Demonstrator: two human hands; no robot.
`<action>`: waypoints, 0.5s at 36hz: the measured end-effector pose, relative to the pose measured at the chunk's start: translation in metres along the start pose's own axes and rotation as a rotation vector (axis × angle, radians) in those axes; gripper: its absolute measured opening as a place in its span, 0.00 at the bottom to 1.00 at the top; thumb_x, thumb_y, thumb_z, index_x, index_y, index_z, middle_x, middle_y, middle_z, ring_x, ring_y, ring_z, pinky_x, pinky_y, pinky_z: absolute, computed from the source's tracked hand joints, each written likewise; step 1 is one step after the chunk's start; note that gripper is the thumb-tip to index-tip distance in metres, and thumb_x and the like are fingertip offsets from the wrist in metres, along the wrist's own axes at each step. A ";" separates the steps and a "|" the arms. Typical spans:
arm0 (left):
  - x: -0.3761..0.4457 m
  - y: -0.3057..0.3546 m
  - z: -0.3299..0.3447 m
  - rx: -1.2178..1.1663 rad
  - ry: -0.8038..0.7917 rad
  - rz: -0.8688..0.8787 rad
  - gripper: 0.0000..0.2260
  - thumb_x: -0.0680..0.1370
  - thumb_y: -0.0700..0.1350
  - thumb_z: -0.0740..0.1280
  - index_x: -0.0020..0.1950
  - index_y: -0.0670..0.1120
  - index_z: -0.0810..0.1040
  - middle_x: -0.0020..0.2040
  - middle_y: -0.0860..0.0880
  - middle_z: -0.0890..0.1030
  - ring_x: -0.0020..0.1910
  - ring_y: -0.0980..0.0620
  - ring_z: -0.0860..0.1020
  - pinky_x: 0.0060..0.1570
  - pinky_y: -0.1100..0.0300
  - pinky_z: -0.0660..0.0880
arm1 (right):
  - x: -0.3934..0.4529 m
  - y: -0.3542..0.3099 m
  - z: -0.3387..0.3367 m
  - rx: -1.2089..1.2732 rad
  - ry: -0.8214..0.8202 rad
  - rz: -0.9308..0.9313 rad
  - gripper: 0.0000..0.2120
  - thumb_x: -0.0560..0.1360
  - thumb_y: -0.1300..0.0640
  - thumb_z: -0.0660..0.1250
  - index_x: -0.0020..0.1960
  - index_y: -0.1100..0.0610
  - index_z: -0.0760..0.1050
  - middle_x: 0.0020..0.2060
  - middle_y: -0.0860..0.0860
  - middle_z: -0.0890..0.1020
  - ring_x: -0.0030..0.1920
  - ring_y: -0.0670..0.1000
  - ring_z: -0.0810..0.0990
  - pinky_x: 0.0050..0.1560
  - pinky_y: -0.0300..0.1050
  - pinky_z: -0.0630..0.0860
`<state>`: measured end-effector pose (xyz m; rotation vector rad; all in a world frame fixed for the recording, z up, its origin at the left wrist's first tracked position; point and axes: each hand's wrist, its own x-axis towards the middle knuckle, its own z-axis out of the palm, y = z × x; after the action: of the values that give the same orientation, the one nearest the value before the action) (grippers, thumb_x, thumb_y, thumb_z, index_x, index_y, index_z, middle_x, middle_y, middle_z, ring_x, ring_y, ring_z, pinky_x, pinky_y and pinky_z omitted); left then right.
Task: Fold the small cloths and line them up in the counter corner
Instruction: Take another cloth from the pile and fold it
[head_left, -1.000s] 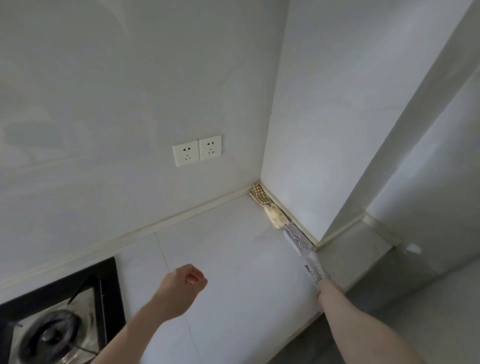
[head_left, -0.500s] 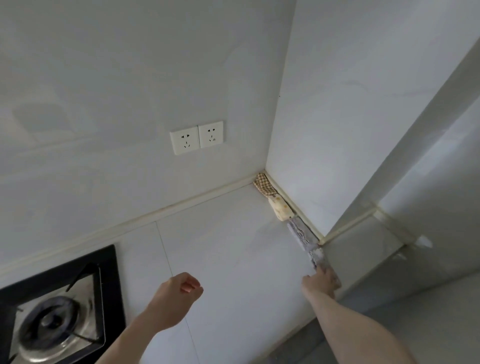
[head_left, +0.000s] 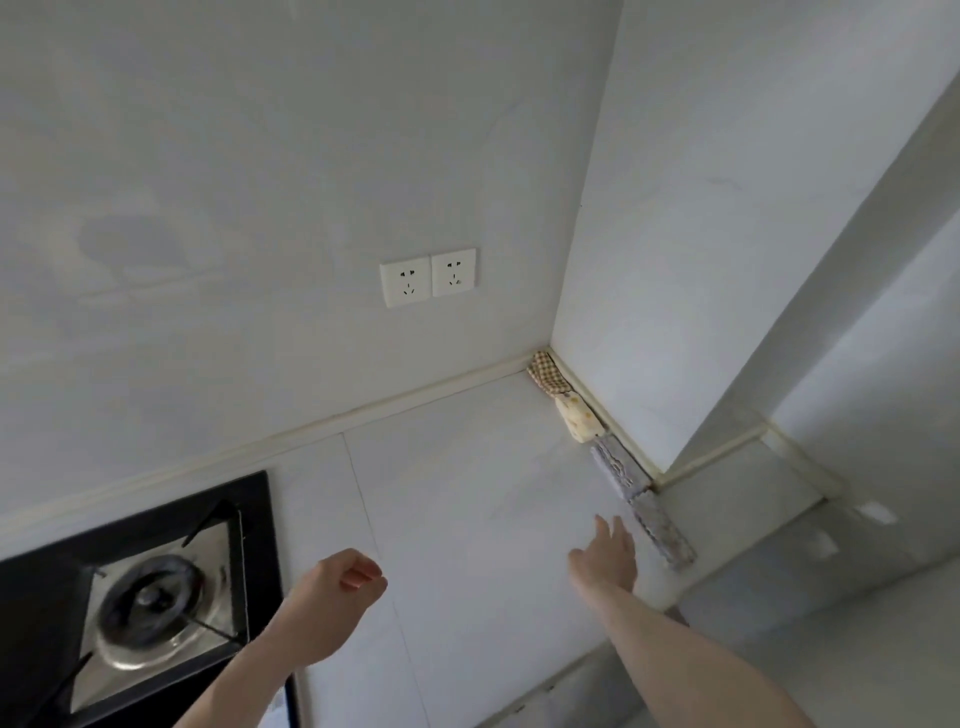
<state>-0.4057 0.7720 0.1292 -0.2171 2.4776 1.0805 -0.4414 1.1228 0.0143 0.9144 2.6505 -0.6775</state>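
Note:
Several folded cloths lie in a row along the right wall of the white counter (head_left: 467, 493). A brown checked cloth (head_left: 546, 372) sits in the corner, then a cream cloth (head_left: 577, 417), then a grey cloth (head_left: 618, 464), then another grey cloth (head_left: 661, 530) nearest me. My right hand (head_left: 607, 558) hovers with fingers straight just left of the nearest grey cloth, apart from it. My left hand (head_left: 337, 584) hangs over the counter with fingers curled, holding nothing.
A black gas hob (head_left: 135, 597) with a steel burner sits at the lower left. Two white wall sockets (head_left: 427, 276) are above the counter. The counter's front edge (head_left: 566, 670) runs at the lower right, with a narrow ledge (head_left: 737, 488) beyond the wall corner.
My right hand has let go of the nearest grey cloth and pulled back to the left, fingers now straight. The left hand has stayed curled in place.

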 end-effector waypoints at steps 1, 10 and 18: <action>-0.008 -0.006 -0.005 -0.005 0.012 -0.007 0.01 0.77 0.48 0.72 0.48 0.53 0.82 0.46 0.55 0.85 0.47 0.58 0.82 0.47 0.63 0.75 | -0.010 -0.007 0.008 0.006 -0.021 -0.049 0.30 0.80 0.55 0.62 0.80 0.51 0.57 0.81 0.51 0.54 0.80 0.55 0.53 0.77 0.53 0.62; -0.128 -0.109 -0.061 -0.068 0.146 -0.132 0.02 0.76 0.50 0.72 0.47 0.54 0.82 0.43 0.55 0.85 0.44 0.60 0.82 0.50 0.63 0.78 | -0.154 -0.109 0.084 0.089 -0.238 -0.549 0.28 0.78 0.60 0.65 0.77 0.54 0.63 0.79 0.52 0.60 0.78 0.53 0.61 0.74 0.45 0.63; -0.261 -0.222 -0.099 -0.188 0.358 -0.294 0.03 0.77 0.49 0.70 0.50 0.53 0.81 0.46 0.54 0.84 0.42 0.60 0.80 0.41 0.65 0.77 | -0.332 -0.187 0.138 0.118 -0.440 -0.911 0.25 0.79 0.59 0.66 0.74 0.50 0.66 0.74 0.45 0.66 0.73 0.47 0.67 0.67 0.35 0.64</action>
<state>-0.1351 0.5404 0.1578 -0.8721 2.5309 1.2296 -0.2921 0.7527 0.0861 -0.4645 2.5160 -1.0623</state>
